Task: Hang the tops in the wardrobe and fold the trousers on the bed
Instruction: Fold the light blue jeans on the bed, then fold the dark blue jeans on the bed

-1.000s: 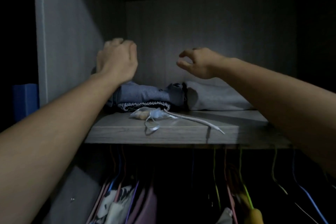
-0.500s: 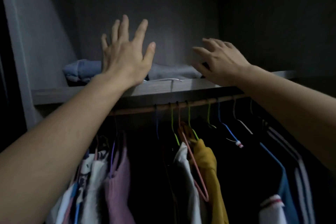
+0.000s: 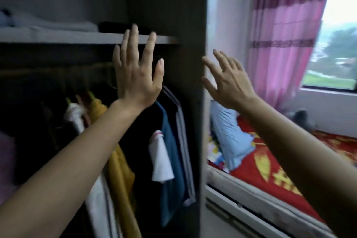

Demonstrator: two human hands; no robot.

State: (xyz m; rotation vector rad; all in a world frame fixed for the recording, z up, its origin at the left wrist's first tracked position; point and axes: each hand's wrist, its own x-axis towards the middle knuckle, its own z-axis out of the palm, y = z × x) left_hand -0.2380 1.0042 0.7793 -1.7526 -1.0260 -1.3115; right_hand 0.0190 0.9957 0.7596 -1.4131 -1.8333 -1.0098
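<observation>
Both hands empty, fingers spread: left hand (image 3: 138, 75) by shelf (image 3: 77, 37), right hand (image 3: 228, 83) toward bed (image 3: 270, 176). Risk: snagging hung tops (image 3: 170, 141) below left hand.

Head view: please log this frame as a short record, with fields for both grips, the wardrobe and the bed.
left grip: open, fingers spread, empty, in front of the hanging tops
right grip: open, empty, just right of the wardrobe side panel
shelf: folded clothes lie on it
hanging: mustard top, blue top, others too blurred to name
bed: red patterned cover, light blue cloth heaped on it
image: motion-blurred
</observation>
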